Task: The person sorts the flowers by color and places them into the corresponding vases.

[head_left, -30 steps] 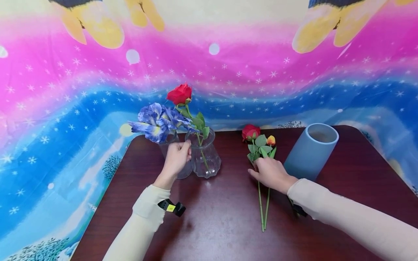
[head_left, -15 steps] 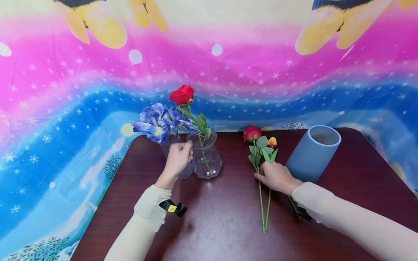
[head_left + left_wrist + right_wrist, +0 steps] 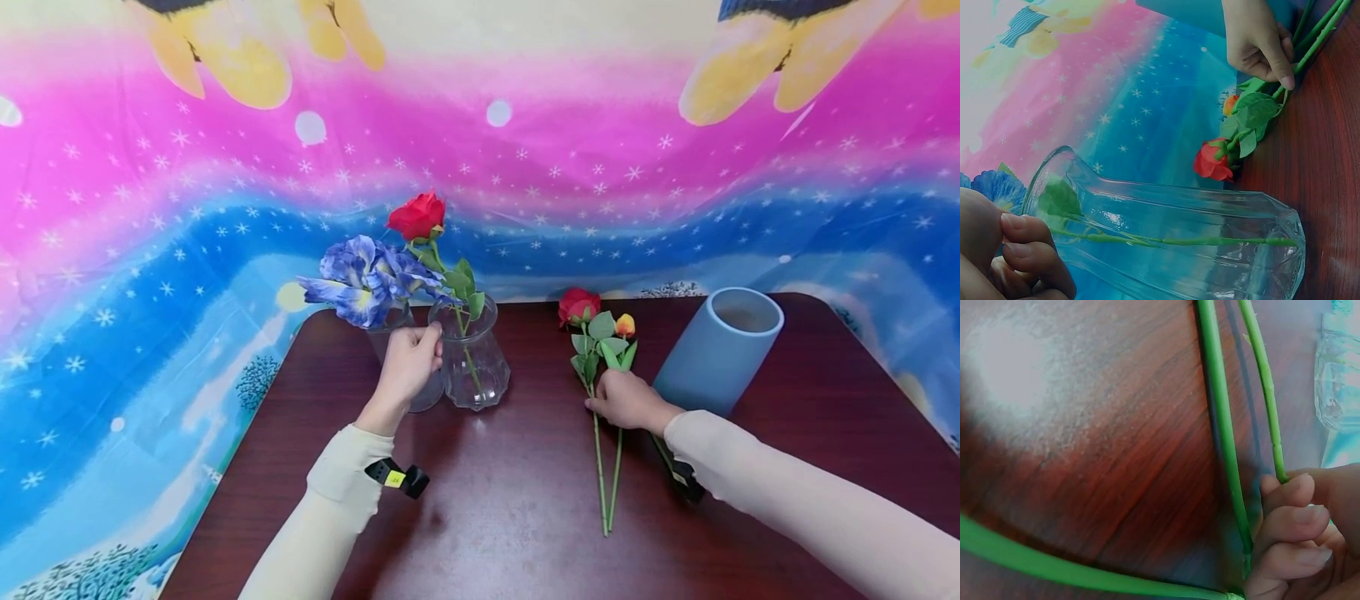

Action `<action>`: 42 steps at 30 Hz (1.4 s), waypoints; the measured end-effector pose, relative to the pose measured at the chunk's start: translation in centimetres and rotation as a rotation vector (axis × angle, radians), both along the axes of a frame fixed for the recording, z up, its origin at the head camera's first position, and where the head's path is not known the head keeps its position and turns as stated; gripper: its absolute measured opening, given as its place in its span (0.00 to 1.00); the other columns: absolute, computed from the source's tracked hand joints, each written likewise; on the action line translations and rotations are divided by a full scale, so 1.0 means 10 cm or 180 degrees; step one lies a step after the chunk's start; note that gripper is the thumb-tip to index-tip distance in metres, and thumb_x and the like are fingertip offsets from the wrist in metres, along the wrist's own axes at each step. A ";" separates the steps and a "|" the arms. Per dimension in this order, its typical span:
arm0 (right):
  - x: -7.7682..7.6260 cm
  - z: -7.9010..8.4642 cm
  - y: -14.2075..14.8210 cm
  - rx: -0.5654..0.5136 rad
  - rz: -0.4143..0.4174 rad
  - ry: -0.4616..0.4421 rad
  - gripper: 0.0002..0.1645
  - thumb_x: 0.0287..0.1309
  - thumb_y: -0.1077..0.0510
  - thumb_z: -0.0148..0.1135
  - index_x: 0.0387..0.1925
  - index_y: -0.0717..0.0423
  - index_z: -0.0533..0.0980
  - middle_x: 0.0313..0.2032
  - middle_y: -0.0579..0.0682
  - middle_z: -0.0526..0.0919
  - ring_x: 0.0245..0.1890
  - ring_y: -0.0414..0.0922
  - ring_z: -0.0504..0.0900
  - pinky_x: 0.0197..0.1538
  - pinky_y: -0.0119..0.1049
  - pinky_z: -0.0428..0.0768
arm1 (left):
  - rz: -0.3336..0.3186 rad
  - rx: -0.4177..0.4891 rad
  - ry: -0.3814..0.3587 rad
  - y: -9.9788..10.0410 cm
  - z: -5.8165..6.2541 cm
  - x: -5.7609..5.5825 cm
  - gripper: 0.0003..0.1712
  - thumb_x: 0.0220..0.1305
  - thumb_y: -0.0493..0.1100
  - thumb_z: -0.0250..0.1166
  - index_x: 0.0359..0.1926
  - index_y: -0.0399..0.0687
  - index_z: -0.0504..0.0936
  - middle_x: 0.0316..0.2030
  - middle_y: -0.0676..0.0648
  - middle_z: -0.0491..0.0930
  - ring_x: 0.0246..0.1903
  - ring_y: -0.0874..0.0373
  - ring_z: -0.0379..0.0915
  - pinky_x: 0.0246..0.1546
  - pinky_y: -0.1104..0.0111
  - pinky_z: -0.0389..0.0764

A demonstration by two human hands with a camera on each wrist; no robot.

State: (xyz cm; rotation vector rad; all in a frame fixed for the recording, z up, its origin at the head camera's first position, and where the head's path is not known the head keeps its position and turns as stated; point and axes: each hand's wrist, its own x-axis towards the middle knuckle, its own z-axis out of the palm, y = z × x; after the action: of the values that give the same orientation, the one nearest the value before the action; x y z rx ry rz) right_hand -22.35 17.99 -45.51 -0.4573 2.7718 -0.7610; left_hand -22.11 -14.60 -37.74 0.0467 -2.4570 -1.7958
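In the head view my left hand [image 3: 408, 362] is at the rim of a clear glass vase [image 3: 480, 375], fingers curled and gripping at its left side. A red rose [image 3: 417, 217] stands in that vase, its stem visible through the glass. A blue iris [image 3: 363, 282] rises from another glass vase [image 3: 426, 396], partly hidden behind my left hand. Over at the right, my right hand [image 3: 630, 402] pinches the stem of a second red rose [image 3: 579, 307] between thumb and forefinger, as the right wrist view shows. Beside it lies an orange-yellow tulip [image 3: 625, 325], its stem passing under my fingers.
A tall blue-grey vase [image 3: 716, 358] stands just beyond my right hand. Another green stem [image 3: 663, 454] lies on the dark wooden table [image 3: 510, 517], partly beneath my right wrist. A printed backdrop [image 3: 525, 183] hangs behind the table's far edge.
My right hand has shifted slightly right and toward me along the flower stems, its fingers closing at the rose stem. The left hand and the glass vases stay in place.
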 end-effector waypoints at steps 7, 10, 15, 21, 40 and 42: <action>-0.05 -0.03 0.01 -0.0124 0.0082 -0.0063 0.29 0.63 0.61 0.62 0.06 0.49 0.67 0.09 0.37 0.66 0.11 0.35 0.63 0.24 0.32 0.68 | 0.0029 0.0037 0.0027 0.00 -0.01 -0.01 0.29 0.75 0.46 0.52 0.12 0.46 0.71 0.07 0.57 0.64 0.12 0.65 0.63 0.15 0.74 0.58; -0.07 -0.04 0.02 -0.0165 0.0092 -0.0077 0.26 0.63 0.62 0.61 0.08 0.54 0.72 0.09 0.38 0.69 0.12 0.35 0.64 0.25 0.32 0.69 | 0.0031 0.0025 0.0018 0.00 0.00 -0.01 0.29 0.76 0.46 0.52 0.13 0.46 0.71 0.07 0.56 0.65 0.12 0.65 0.63 0.15 0.73 0.58; -0.07 -0.02 0.02 -0.0305 0.0050 -0.0067 0.26 0.64 0.62 0.60 0.08 0.57 0.73 0.09 0.38 0.65 0.12 0.36 0.62 0.24 0.32 0.67 | 0.0015 0.0011 0.0010 0.00 0.00 -0.01 0.29 0.76 0.45 0.51 0.13 0.45 0.71 0.07 0.56 0.65 0.12 0.64 0.63 0.15 0.73 0.58; -0.05 0.03 0.03 -0.0551 -0.0040 -0.0192 0.29 0.67 0.62 0.57 0.08 0.51 0.67 0.09 0.38 0.61 0.12 0.37 0.60 0.22 0.33 0.65 | 0.0029 0.0018 0.0017 -0.01 0.00 -0.02 0.29 0.76 0.45 0.52 0.13 0.45 0.71 0.07 0.56 0.65 0.12 0.64 0.63 0.14 0.73 0.57; 0.15 0.10 -0.02 -0.1031 -0.0111 -0.0358 0.30 0.72 0.60 0.54 0.11 0.49 0.60 0.13 0.41 0.57 0.12 0.37 0.54 0.22 0.32 0.61 | 0.0027 0.0024 0.0011 0.00 0.01 -0.01 0.29 0.76 0.46 0.52 0.14 0.45 0.71 0.07 0.57 0.64 0.11 0.65 0.62 0.14 0.74 0.58; 0.17 0.09 -0.03 -0.1070 -0.0102 -0.0309 0.30 0.72 0.60 0.54 0.11 0.49 0.60 0.12 0.41 0.57 0.12 0.37 0.54 0.21 0.31 0.61 | 0.0036 0.0016 0.0016 0.01 0.01 -0.01 0.28 0.75 0.46 0.52 0.14 0.45 0.71 0.07 0.57 0.64 0.11 0.65 0.62 0.15 0.74 0.58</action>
State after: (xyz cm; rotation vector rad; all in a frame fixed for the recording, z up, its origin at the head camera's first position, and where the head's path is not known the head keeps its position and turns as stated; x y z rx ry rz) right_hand -20.61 17.71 -44.63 -0.4226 2.5728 -1.2305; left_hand -22.18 -14.54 -37.66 0.0562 -2.4439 -1.7952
